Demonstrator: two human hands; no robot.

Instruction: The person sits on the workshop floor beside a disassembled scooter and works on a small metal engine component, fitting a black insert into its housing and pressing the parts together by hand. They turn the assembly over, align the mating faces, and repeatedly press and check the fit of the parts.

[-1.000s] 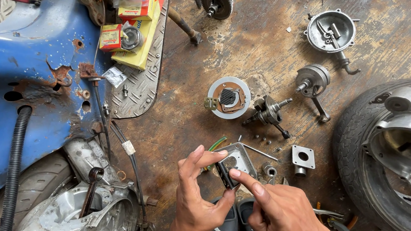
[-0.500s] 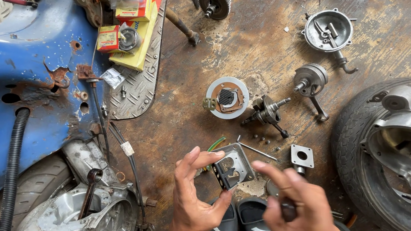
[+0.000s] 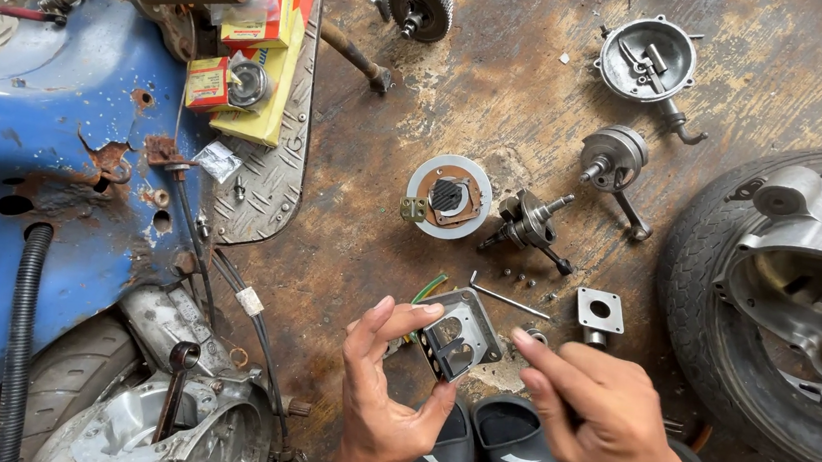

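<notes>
My left hand (image 3: 386, 389) pinches a small square metal plate part (image 3: 459, 338) with dark inserts between thumb and fingers, holding it above the floor. My right hand (image 3: 589, 419) hovers just to its right, fingers loosely spread, not touching the part; whether it holds anything is hidden. Below the hands are my two black sandals (image 3: 485, 449). Just beyond the hands lie an L-shaped hex key (image 3: 505, 295), a square metal flange (image 3: 599, 314) and several small screws.
On the stained floor lie a round stator plate (image 3: 447, 197), a crankshaft (image 3: 532, 225), a gear (image 3: 420, 3), a round cover (image 3: 647, 58) and another shaft part (image 3: 614, 160). A tyre with engine casing (image 3: 786, 297) lies right. A blue scooter body (image 3: 45, 176) with boxes (image 3: 258, 46) fills the left.
My right hand has let go of the square plate part and drawn back to the right. My left hand keeps the part and has raised it slightly.
</notes>
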